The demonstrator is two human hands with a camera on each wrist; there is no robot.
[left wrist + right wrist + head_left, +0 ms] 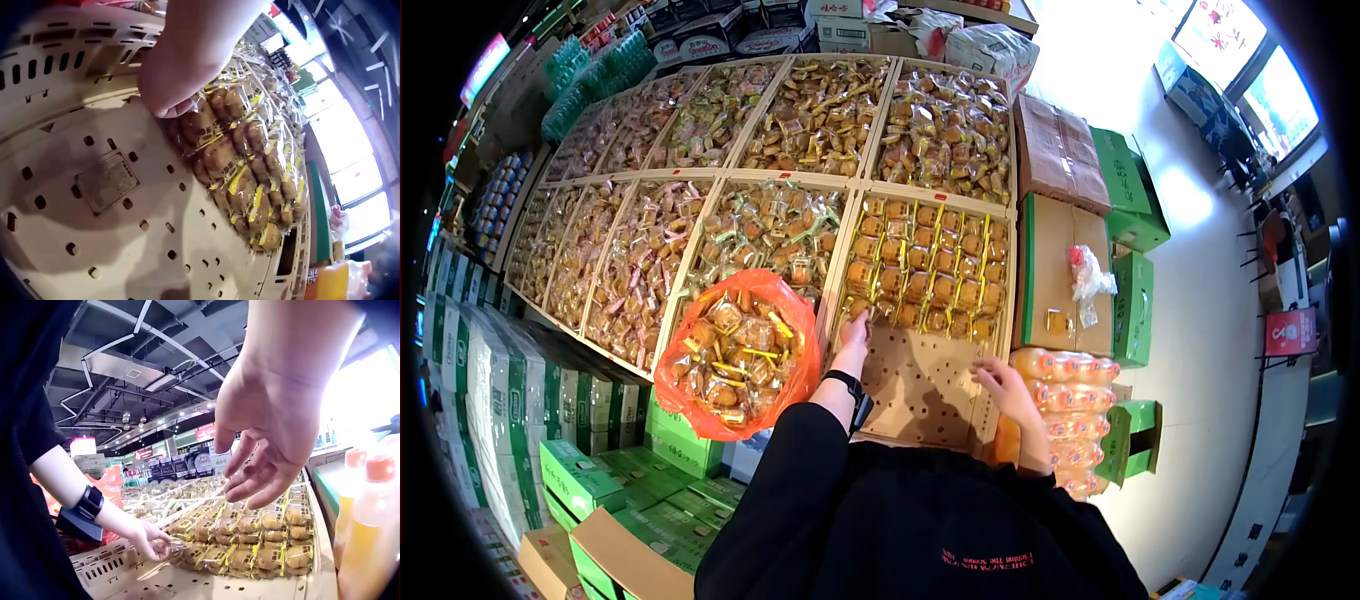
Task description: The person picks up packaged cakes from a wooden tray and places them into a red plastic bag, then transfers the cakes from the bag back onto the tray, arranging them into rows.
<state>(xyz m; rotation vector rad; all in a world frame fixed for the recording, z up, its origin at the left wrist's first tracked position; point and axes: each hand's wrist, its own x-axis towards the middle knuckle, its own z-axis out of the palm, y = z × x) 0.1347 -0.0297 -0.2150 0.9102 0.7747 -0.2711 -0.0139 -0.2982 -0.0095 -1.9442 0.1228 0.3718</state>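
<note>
Rows of small buns in clear wrappers with yellow strips point(930, 260) fill the far part of a beige plastic crate point(905, 390). At the front left corner of these rows, my left hand point(852, 340) pinches a wrapped bun point(859, 307); in the left wrist view the curled fingers partly hide it. My right hand point(269, 437) hovers over the crate's right side with loosely bent fingers and nothing in them. To the left of my left arm, an orange-red plastic bag point(805, 375) stands wide at the top, full of loose wrapped buns point(740, 350).
More crates of wrapped pastries point(810, 115) stretch to the back and left. Shrink-wrapped orange drink bottles point(1070, 400) stand right of the crate. Cardboard boxes point(1060, 255) beyond them bear a single wrapped bun and a crumpled plastic bag point(1092, 280). Green cartons point(650, 500) lie at the lower left.
</note>
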